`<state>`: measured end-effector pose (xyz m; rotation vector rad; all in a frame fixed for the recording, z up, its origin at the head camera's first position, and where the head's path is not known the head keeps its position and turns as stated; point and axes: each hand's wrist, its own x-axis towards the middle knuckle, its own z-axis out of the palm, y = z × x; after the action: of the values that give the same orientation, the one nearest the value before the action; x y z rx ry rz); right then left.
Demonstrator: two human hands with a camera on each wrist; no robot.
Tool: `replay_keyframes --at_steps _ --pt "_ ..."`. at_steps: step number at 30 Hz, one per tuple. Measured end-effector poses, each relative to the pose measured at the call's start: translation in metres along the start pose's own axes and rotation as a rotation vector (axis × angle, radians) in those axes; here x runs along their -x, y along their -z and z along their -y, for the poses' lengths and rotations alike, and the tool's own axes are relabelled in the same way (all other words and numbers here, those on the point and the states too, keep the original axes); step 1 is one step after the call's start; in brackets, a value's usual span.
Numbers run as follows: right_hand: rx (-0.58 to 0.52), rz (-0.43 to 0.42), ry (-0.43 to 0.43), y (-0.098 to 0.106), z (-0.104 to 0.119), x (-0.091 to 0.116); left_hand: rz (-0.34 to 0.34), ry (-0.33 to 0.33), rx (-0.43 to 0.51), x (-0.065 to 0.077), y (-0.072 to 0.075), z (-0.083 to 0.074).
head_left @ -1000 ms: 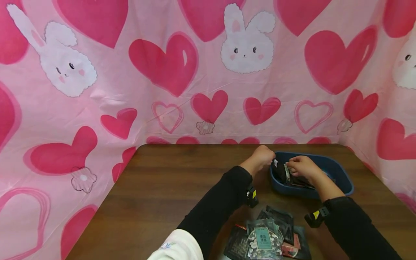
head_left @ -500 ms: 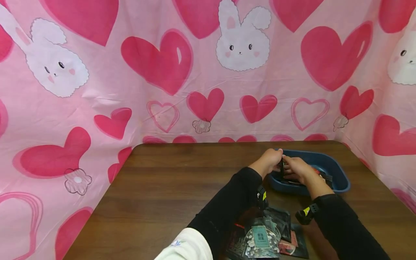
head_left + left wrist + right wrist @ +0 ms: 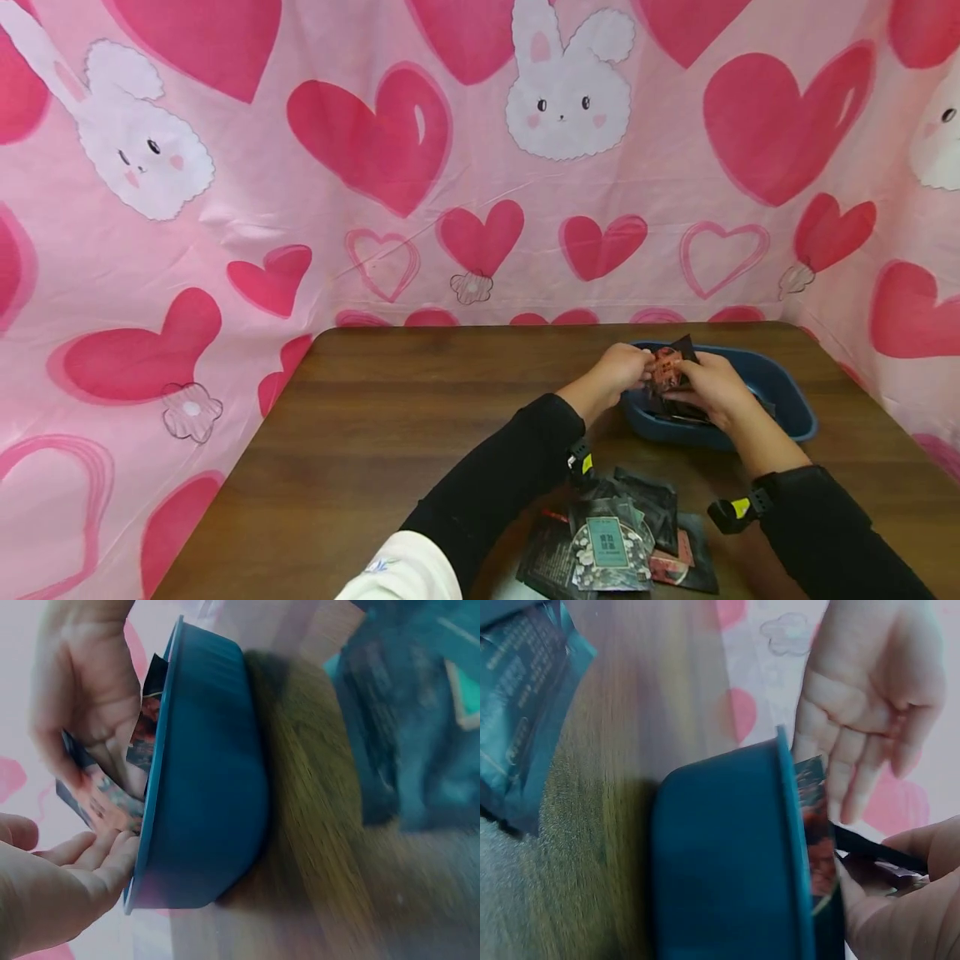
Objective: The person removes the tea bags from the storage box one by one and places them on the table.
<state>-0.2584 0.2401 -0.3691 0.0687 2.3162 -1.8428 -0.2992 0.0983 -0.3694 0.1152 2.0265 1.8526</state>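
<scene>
At the blue plastic basin (image 3: 780, 392), my right hand (image 3: 716, 385) pinches a black sachet with an orange-red label (image 3: 667, 367) above the near left part of the rim. The left hand (image 3: 624, 371) is beside that sachet at the basin's left end. In the right wrist view the left hand (image 3: 866, 712) has its fingers straight and its palm showing, with the thumb apart. Its fingertips meet the sachet's edge (image 3: 112, 806) in the left wrist view. More dark sachets lie in the basin, among them one with a red floral print (image 3: 817, 840).
On the brown wooden table (image 3: 420, 417), a loose pile of several sachets lies in front of the basin. A floral sachet with a teal label (image 3: 609, 542) is on top. A pink cloth (image 3: 420, 275) with hearts and rabbits hangs behind the table.
A black sachet that stood edge-on between the hands now shows its orange-red label, held by my right hand. Earlier the right hand was down among the sachets in the basin.
</scene>
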Motion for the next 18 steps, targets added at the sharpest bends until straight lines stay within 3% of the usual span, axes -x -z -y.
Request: replay_keyframes --at_steps 5,10,14,18 --pt "-0.059 0.030 0.054 -0.001 0.008 0.021 -0.018 -0.060 0.041 0.013 0.019 0.005" --pt "-0.239 0.165 0.113 -0.006 0.010 0.042 -0.030 -0.064 0.174 0.032 0.040 0.010" --pt "-0.320 0.283 0.124 -0.014 0.001 0.058 0.039 -0.027 0.200 0.052 0.057 0.021" --pt "-0.224 0.316 0.039 -0.022 -0.015 0.073 0.144 0.015 0.121 0.078 0.074 0.042"
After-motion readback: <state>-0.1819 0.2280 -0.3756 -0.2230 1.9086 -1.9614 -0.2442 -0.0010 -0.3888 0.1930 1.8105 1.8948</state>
